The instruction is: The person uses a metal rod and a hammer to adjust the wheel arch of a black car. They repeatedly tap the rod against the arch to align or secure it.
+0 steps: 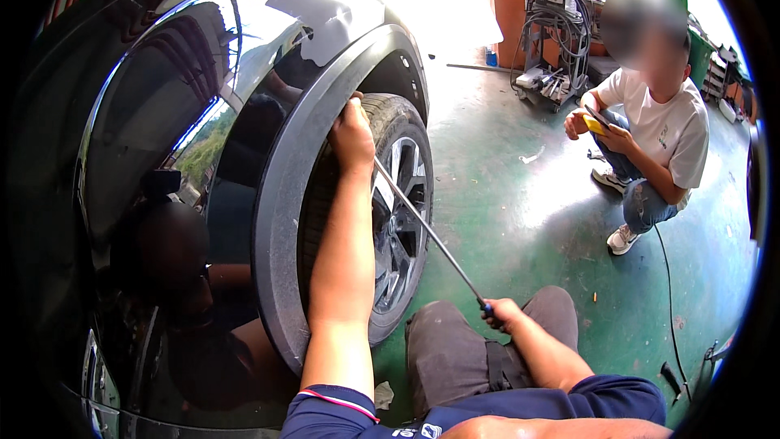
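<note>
My left hand [353, 132] is raised into the wheel arch between its grey trim [284, 195] and the tyre [418, 162], fingers curled, what they hold hidden. My right hand [500, 313] grips the dark handle of a long metal rod [431, 232] low above my knees. The rod slants up toward the arch, its far end out of sight around my left hand. The black car body [171, 73] fills the left side, with reflections on it. Behind the rod sits a spoked wheel rim [390, 276].
A person [662, 130] squats at the right, holding a dark and yellow object [595, 124]. Behind stands a cart [552, 41] with a machine and coiled hoses. A cable [668, 276] crosses the green floor [504, 219], near a small dark tool [670, 378] at lower right.
</note>
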A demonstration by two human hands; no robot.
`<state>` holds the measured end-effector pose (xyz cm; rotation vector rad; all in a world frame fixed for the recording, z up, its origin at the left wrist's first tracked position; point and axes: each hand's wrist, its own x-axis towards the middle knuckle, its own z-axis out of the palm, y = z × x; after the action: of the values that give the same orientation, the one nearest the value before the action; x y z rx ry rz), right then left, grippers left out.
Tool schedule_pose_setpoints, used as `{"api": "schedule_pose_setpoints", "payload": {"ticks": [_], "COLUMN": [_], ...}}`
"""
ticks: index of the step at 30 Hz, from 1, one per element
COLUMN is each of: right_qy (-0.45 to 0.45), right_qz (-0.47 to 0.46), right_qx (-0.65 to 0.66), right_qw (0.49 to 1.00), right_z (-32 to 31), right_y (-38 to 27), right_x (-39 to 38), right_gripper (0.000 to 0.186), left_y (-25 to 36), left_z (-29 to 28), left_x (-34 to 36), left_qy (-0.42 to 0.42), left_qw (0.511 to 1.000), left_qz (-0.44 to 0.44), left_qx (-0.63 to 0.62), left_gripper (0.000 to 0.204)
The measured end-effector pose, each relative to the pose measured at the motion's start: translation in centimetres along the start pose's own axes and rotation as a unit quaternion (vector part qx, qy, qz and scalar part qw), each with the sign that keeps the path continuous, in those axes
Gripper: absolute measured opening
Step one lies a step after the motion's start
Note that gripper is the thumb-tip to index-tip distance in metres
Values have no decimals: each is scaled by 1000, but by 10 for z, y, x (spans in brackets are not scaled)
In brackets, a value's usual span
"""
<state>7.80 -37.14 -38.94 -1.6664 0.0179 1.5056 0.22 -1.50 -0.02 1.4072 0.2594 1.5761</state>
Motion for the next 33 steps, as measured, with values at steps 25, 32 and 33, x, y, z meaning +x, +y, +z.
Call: {"api": "schedule_pose_setpoints", "payload": {"ticks": [25,32,33], "right_qy": [19,-25,-25], "right_qz": [-10,-8,-8], "right_qx": [-48,-62,-60], "right_qw": [999,998,998], "right_z": [24,-38,-41], "right_y": [4,-20,-20], "right_x": [4,21,21], "right_gripper": [38,25,26], "left_y": [10,2,2], "left_z": [0,4,2], "left_x": [-3,-5,-5], "left_qy": [14,3,-5], "left_qw": [1000,999,999], "left_qz": [-23,-13,-21], "left_qx": [-12,-29,-32], "left_gripper": [15,16,16]}}
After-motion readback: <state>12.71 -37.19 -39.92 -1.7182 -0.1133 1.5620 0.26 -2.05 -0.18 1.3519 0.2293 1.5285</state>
